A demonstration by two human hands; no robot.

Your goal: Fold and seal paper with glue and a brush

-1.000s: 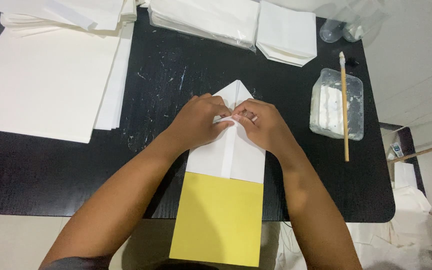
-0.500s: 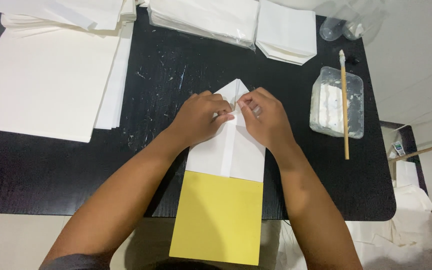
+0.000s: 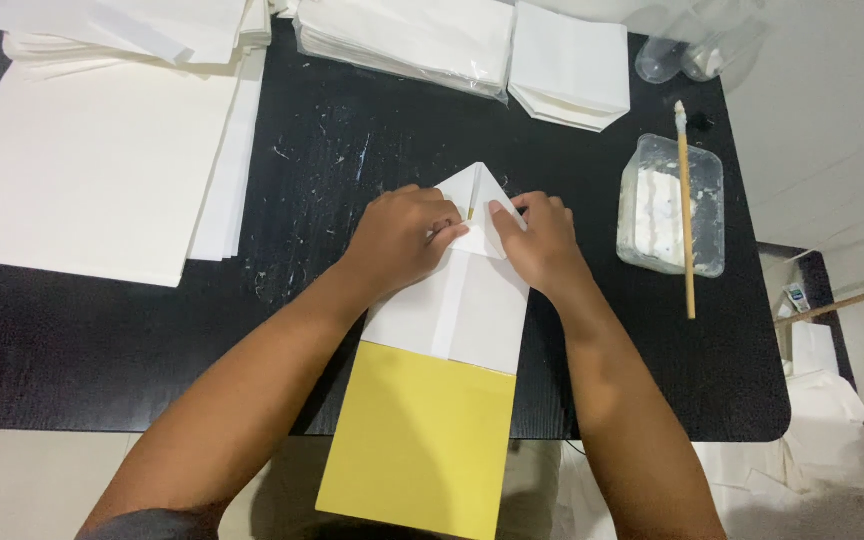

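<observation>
Left hand (image 3: 407,240) pinches folded flap of white paper bag (image 3: 462,300) | right hand (image 3: 542,245) presses opposite flap, fingers closed on it | bag lies on yellow board (image 3: 422,440) at black table (image 3: 102,350) front edge | brush (image 3: 687,210) rests across glue tub (image 3: 672,205), well apart

1. The folded paper bag (image 3: 457,300) lies on the table (image 3: 102,350), its near end overhanging the table's front edge.
2. Left of the bag: large sheets (image 3: 82,180).
3. Behind the bag: paper stacks (image 3: 412,35).
4. Right of the bag: a tub (image 3: 652,205), with a brush (image 3: 687,210) lying across it.
</observation>
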